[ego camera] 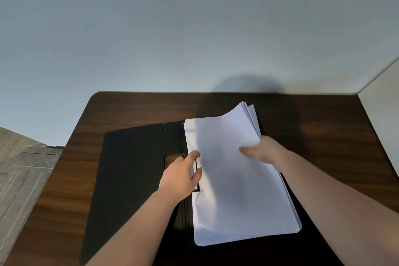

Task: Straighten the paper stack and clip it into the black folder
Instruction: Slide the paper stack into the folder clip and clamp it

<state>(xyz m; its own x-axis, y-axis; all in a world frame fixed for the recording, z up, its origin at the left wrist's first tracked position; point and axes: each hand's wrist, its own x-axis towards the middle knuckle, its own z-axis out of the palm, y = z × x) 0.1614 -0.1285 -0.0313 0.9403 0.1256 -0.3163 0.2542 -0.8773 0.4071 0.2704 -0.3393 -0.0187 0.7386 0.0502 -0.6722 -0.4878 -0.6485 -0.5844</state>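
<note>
A black folder (133,170) lies open on the brown wooden table (323,136). A white paper stack (235,190) rests on the folder's right half, its sheets fanned at the far right corner, which is lifted off the folder. My right hand (262,150) grips the stack's right edge, thumb on top. My left hand (181,174) sits at the stack's left edge by the spine, fingers touching the paper and covering most of the black clip (197,189); whether it grips the clip or the paper is unclear.
The table's left edge borders a grey wood-pattern floor (21,168). A pale wall (194,28) rises behind the table. A light panel (382,119) stands at the right edge.
</note>
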